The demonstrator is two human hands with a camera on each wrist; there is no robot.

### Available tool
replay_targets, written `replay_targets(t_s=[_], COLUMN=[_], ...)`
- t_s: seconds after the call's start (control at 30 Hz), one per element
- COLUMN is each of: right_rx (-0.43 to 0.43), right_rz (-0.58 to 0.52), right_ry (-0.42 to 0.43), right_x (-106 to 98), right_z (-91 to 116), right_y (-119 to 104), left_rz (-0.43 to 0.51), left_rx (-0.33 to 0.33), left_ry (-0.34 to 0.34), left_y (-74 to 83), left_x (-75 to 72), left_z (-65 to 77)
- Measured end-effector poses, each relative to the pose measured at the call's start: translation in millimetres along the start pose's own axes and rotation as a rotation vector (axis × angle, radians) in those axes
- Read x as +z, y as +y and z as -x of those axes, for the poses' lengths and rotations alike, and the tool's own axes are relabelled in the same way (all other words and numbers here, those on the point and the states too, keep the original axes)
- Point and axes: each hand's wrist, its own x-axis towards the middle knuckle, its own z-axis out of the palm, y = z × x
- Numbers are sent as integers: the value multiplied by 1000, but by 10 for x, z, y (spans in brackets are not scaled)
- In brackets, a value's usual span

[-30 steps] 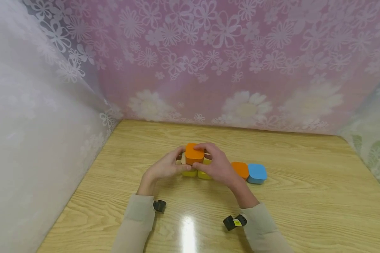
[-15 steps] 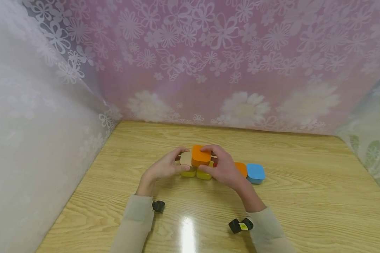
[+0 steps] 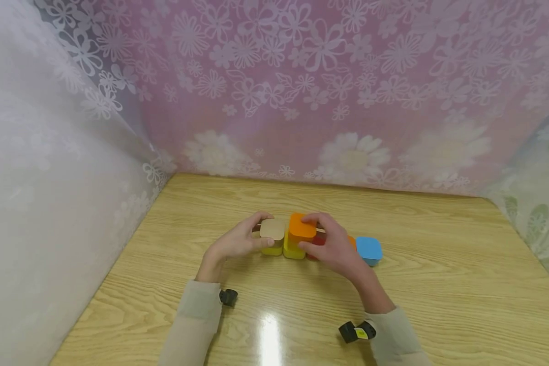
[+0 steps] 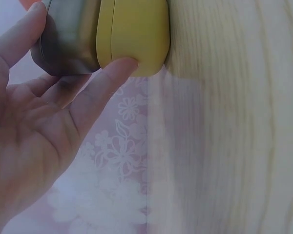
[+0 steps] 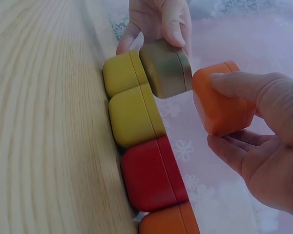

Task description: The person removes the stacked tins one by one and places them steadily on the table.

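Note:
My left hand (image 3: 233, 241) grips a gold-beige lidded tin (image 3: 272, 230) with rounded corners, which sits on top of a yellow tin (image 5: 123, 74). In the left wrist view one finger (image 4: 121, 68) also touches the yellow tin. My right hand (image 3: 340, 250) pinches an orange tin (image 3: 302, 227) between thumb and fingers. The right wrist view shows this orange tin held up, apart from the row and a small gap from the gold-beige tin. Below stand a second yellow tin (image 5: 136, 116) and a red tin (image 5: 154, 174), side by side.
The row continues right with another orange tin (image 5: 168, 222), partly hidden by my right hand in the head view, and a blue tin (image 3: 369, 249) at its end. All stand on a wood-grain table (image 3: 439, 284). Floral curtains (image 3: 279, 101) rise behind and at the sides.
My right hand has carried the orange tin rightward, from over the gold-beige tin to above the second yellow tin. The gold-beige tin's top is now uncovered. My left hand has stayed put.

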Motion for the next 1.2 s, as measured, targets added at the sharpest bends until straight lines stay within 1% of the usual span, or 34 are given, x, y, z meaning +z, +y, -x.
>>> replay_targets(t_s=[0.17, 0.23, 0.5, 0.63, 0.93, 1.2], right_rx=[-23, -23, -15, -14, 3, 14], right_rz=[86, 100, 38, 30, 38, 38], right_ry=[52, 61, 61, 61, 76, 86], right_x=[-59, -80, -156, -192, -277, -357], right_z=[35, 44, 81, 110, 156, 230], right_y=[26, 42, 117, 142, 194, 219], left_rz=[-12, -14, 8, 6, -3, -18], left_rx=[2, 1, 13, 17, 2, 2], left_ry=[2, 3, -7, -10, -10, -7], left_y=[6, 11, 11, -2, -16, 2], left_x=[1, 2, 6, 8, 16, 22], left_z=[-5, -6, -12, -14, -18, -6])
